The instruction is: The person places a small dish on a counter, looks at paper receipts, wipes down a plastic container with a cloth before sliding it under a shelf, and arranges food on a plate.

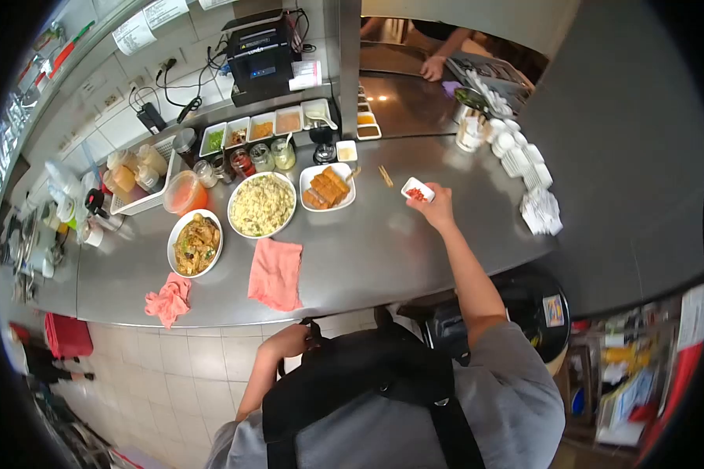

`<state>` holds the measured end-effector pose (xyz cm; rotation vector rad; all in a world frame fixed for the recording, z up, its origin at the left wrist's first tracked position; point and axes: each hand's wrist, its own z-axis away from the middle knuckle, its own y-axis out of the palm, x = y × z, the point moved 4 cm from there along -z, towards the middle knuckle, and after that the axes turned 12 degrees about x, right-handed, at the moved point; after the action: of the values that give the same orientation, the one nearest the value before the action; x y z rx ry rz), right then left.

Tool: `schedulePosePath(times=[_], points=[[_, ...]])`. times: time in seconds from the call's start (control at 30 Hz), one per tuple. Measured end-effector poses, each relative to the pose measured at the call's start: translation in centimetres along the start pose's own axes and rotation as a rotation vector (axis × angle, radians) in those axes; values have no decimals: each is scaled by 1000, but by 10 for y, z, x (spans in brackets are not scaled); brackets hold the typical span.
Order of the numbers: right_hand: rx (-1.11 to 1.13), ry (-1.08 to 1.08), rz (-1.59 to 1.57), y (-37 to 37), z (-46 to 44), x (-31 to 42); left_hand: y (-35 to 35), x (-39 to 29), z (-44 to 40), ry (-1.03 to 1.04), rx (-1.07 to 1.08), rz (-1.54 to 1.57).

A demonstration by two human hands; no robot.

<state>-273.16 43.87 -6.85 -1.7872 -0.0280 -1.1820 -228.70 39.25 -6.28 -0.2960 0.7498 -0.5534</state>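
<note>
My right hand (438,206) grips the edge of a small white dish (408,184) of chopped red pieces, which look like chili, above the steel counter. Left of the dish lies a pair of short wooden sticks (386,177). Beyond them a square white plate (306,184) carries golden fried rolls (328,187). My left hand (286,341) is low at my waist, beside the black apron (360,367); its fingers are mostly hidden, so I cannot tell whether they are closed.
The steel counter (352,266) holds a plate of fried rice (261,205), a bowl of noodles (196,243) and two pink cloths (276,273). Behind stand garnish trays (262,130), jars, a bottle basket (141,205) and a black printer (260,59). White cups (516,160) line the right side.
</note>
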Motion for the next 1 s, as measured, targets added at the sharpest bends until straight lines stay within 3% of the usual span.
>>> schedulePosePath(times=[0.1, 0.17, 0.23, 0.3, 0.5, 0.57, 0.6, 0.7, 0.73, 0.77, 0.83, 0.93, 0.97, 1.0], points=[[16, 13, 17, -3, -90, -30, -13, -16, -12, 30, 37, 156], [-3, -14, 17, 6, -154, -61, -25, -41, -17, 117, -241, 310], [-107, 28, 60, 19, -204, -76, -17, -68, -32, 7, -243, 387], [-82, 163, 63, 20, -244, -75, -32, -90, -30, -74, -498, 331], [-73, 377, -83, 41, -290, -77, -33, -100, -31, -261, -474, 300], [-288, -19, -129, 67, -319, -115, -36, -98, -36, -298, -503, 239], [-208, -39, -300, 54, -303, -96, -40, -102, -40, -268, -498, 262], [-27, -205, -366, 48, -257, -91, -53, -109, -48, -154, -511, 211], [-2, -267, -241, 43, -231, -83, -56, -107, -50, -119, -507, 193], [102, -259, -323, 50, -209, -90, -63, -109, -46, -168, -452, 247], [231, -173, -426, 53, -145, -79, -67, -91, -39, -167, -550, 201], [454, -74, -433, 67, -57, -46, -69, -39, -23, -490, -1028, -190], [481, -112, -326, 53, -25, -7, -52, 6, -36, -494, -1042, -190], [523, -220, -263, 74, -6, -7, -28, 64, -51, -627, -1044, -210]])
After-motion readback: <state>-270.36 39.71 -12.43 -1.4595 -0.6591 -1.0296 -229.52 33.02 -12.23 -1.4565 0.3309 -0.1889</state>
